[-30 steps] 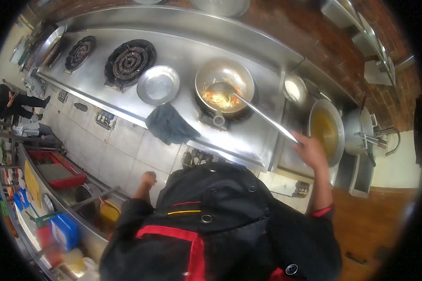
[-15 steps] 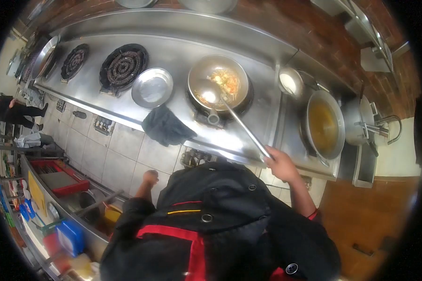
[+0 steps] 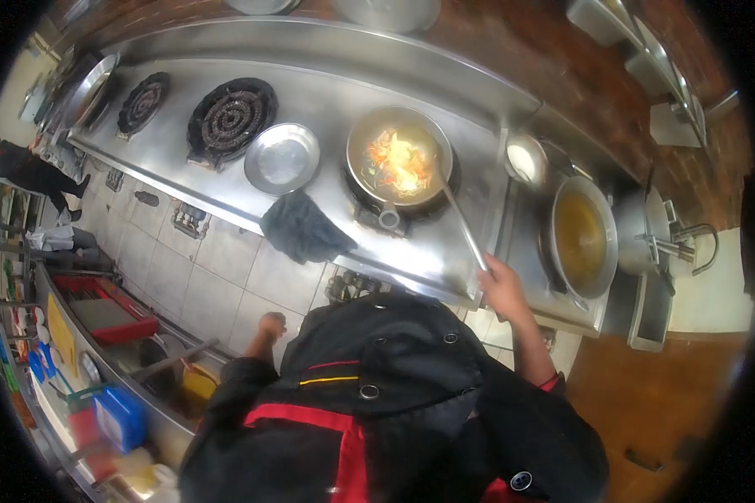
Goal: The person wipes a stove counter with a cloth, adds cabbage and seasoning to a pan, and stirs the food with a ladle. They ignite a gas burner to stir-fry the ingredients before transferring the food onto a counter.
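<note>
My right hand is closed around the end of a long metal ladle. Its shaft slants up and left to the right side of a wok, where the ladle's bowl is hard to make out. In the wok lies a mix of shredded orange and pale food with a bright glare over it. My left hand hangs low beside my body, fingers curled, with nothing visible in it. A dark cloth drapes over the stove's front edge, near the wok.
Left of the wok sits a shallow metal pan, beyond it a ring burner. On the right are a large pan of yellow-brown liquid and a bowl with white contents. Behind me stands a blue container. Another person is far left.
The ladle's bowl has left the wok's left side, its shaft now reaching the right side. The food looks more heaped and brighter. My view has shifted slightly; the left hand stays low.
</note>
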Available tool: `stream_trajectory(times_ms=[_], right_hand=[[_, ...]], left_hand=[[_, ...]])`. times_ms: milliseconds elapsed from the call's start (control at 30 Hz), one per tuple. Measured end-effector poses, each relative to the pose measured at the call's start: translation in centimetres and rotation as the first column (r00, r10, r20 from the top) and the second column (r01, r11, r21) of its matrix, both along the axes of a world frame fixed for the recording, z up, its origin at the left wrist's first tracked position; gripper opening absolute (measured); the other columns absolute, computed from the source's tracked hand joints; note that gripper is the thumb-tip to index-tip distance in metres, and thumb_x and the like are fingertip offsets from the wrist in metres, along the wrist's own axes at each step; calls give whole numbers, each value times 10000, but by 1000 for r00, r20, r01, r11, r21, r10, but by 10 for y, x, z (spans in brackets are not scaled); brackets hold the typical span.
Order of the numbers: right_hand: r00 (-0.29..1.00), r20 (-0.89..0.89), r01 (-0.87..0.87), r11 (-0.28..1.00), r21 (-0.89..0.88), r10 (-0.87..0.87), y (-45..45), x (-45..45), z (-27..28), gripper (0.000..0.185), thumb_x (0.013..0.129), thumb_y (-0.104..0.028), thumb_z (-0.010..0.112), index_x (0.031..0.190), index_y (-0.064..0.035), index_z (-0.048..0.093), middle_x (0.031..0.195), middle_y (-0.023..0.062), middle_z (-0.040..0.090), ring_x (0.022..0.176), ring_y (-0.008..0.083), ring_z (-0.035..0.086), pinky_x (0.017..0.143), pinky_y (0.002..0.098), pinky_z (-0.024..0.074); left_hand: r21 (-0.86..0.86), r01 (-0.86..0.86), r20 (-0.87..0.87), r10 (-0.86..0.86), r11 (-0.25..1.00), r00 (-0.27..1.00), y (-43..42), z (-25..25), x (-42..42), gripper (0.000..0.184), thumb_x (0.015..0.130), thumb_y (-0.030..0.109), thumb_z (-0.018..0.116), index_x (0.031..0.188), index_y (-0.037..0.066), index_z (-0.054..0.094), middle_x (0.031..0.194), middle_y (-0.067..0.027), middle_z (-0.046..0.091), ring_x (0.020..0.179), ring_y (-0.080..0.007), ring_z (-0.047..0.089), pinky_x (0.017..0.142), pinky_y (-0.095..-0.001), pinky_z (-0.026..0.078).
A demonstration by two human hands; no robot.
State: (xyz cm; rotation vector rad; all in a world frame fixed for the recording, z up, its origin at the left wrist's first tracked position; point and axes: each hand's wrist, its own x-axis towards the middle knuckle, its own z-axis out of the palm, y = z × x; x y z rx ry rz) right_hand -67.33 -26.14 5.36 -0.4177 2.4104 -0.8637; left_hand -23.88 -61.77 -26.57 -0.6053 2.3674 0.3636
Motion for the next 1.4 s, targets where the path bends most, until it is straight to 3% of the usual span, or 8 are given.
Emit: stream_trajectory(times_ms=[300,533,600,767,1033,1233,1300,1400], right_hand=[[930,-352,-48,982,183,111,-9,-18,-4,454,874,-210,592,1298,-63,524,964,195,668,821,252,657,775,337,490],[988,117,-105,994,14,102,10,-11,37,429,876,-171,611,1287,-75,538,921,157,666,788,212,628,777,314,487],[986,-4,-165,986,4,165,21,-13,48,429,875,-167,620,1289,-86,541,894,147,664,782,200,617,772,307,484],[890,-263,-241,873,424,373,12,-9,48,425,863,-213,624,1275,-130,561,959,209,654,854,321,642,779,388,497],[892,-280,-220,881,418,355,38,-17,121,419,835,-201,637,1245,-130,587,999,204,648,882,362,631,796,410,492],[867,-227,-272,803,530,444,26,-28,110,386,865,-231,596,1250,-206,589,957,163,663,851,365,629,778,446,495],[839,-304,-205,780,591,451,19,-29,85,412,873,-245,577,1282,-198,556,958,176,659,853,366,630,785,451,496],[883,-359,-124,889,441,302,29,-26,43,424,884,-236,559,1305,-195,529,966,198,653,863,380,626,790,455,495]], left_hand=[[167,-263,33,262,950,965,-14,-48,10,270,728,240,717,916,53,664,977,-106,665,949,-281,623,773,-411,507],[263,-416,-20,436,871,900,-12,3,-4,293,720,249,726,922,49,654,973,-124,659,972,-295,615,797,-415,499],[6,55,-33,-55,998,998,-17,-3,0,314,715,263,734,929,50,650,971,-128,660,958,-309,620,792,-418,500],[22,24,7,-24,999,1000,-13,1,-9,310,709,269,733,918,55,651,970,-126,661,945,-312,623,785,-416,503],[55,-15,-77,19,998,997,-21,-9,-3,281,705,254,711,888,50,647,925,-119,664,892,-299,625,731,-417,502],[366,-449,-41,495,816,868,-16,-8,-7,248,671,195,694,869,58,638,892,-105,652,830,-285,626,689,-397,510],[-70,141,-314,-156,987,936,-20,-38,7,235,684,169,692,879,54,628,889,-100,642,777,-251,632,636,-372,517],[136,-207,-113,223,969,968,-10,-2,-13,234,703,155,687,902,51,622,894,-95,634,752,-225,637,603,-355,519]])
